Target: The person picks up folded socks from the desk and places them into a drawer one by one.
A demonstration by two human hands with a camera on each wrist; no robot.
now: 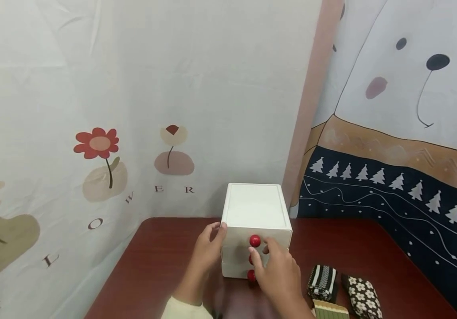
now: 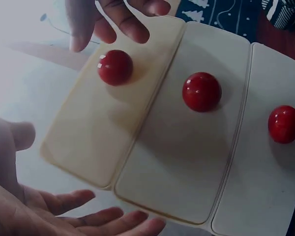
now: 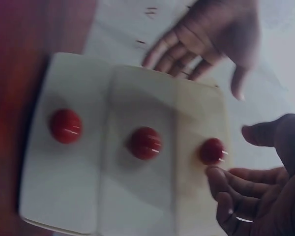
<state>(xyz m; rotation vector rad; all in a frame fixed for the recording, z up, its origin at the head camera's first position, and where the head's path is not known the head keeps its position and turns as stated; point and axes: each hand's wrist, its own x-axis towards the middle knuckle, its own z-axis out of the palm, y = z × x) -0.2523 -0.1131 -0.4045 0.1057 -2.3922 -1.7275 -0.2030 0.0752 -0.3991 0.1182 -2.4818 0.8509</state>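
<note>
A person's left hand [image 1: 208, 247], fingers spread and gripping nothing, sits at the left side of a white drawer box [image 1: 257, 204] on a dark red table [image 1: 160, 261]; the right hand [image 1: 279, 271], half open and empty, is just beside the top red knob [image 1: 255, 240].

A flower-print backdrop [image 1: 196, 93] — and beside it, an animal-face backdrop [image 1: 400, 115].

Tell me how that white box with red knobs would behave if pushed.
The white box is probably stiff, given its flat-looking faces and crisp edges. Its boxy shape suggests sliding rather than rolling. The shiny, rounded red knobs may be slippery to grip.
</note>
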